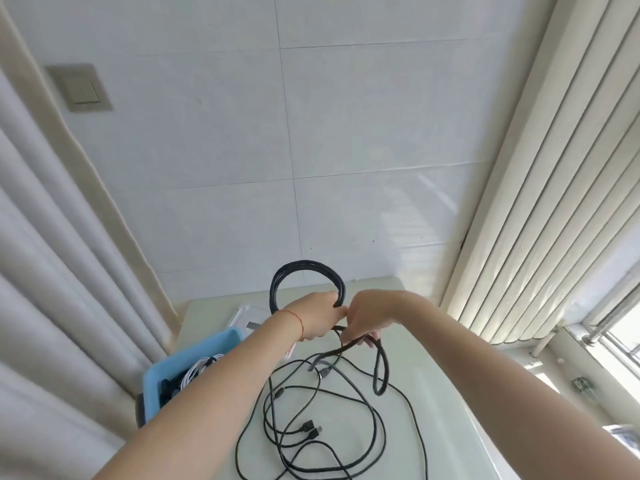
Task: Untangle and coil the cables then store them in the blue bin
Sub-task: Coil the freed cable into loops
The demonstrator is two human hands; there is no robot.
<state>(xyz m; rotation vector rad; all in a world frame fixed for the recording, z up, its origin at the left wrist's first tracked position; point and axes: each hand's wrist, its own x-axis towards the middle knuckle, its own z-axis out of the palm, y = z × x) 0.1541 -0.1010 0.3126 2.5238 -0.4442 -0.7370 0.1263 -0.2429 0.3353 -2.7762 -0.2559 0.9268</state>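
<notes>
Coiling step: left hand point(320, 315) grips thick cable point(304, 271) coil above table; right hand point(363, 322) pinches its slack. Next: feed last loop, drop into bin point(194, 355) (left, part filled). Thin cables point(311, 420) tangled below.

tangled black cables point(311, 427) strewn mid-table, blue bin point(194, 358) at left edge, bare tabletop point(443, 393) right

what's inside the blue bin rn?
Blue bin: a white coiled cable and dark cables show. The left forearm covers the bin's near right side, so the rest is hidden.
</notes>
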